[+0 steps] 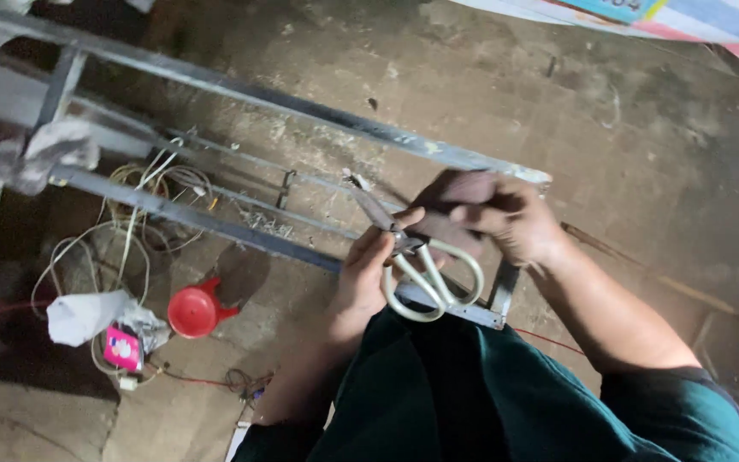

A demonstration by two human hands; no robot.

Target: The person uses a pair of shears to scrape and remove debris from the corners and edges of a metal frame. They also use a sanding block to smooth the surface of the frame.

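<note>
Head view: the scissors [416, 269] lie between both hands, above the metal frame [301, 248]; blades point up-left, white loop handles down-right. The left hand [369, 274] pinches them near the pivot, and the right hand [493, 214] is closed just above (its grasp is unclear).

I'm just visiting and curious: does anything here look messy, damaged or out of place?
Yes. A tangle of pale wires sprawls loose on the floor under the metal frame, beside crumpled white paper and a red funnel-like cup. The floor looks rough and stained. The scissors held in both hands look intact.
</note>
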